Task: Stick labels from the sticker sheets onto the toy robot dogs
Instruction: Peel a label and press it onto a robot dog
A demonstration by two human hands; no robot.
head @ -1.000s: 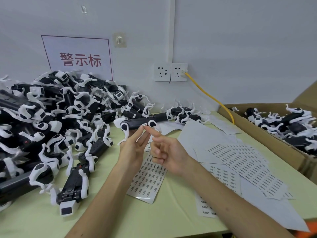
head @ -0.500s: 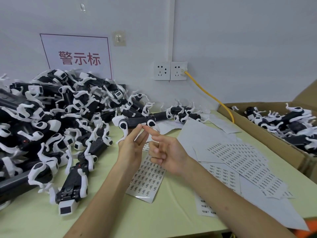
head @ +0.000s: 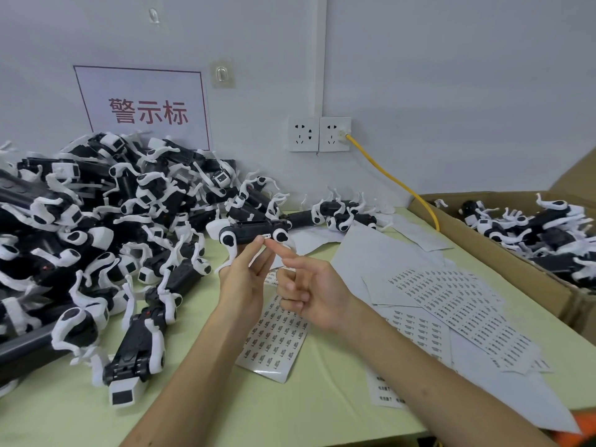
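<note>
Bright, even room light, with a soft picture that bent toward the rim.

I watched flat, diffuse light fill the head view: the white wall read a cool grey-blue, evenly lit from corner to corner. The green table carried only faint, soft-edged shadows, tucked close under the pile of toy dogs and the curled edge of the near sticker sheet. Black plastic gave a mild sheen. Wide-angle distortion leaned the sides of the wall sign and stretched the carton at the right edge. Fine detail smeared everywhere — the sheet print never resolved, and the held toy dog looked slightly soft.
</note>
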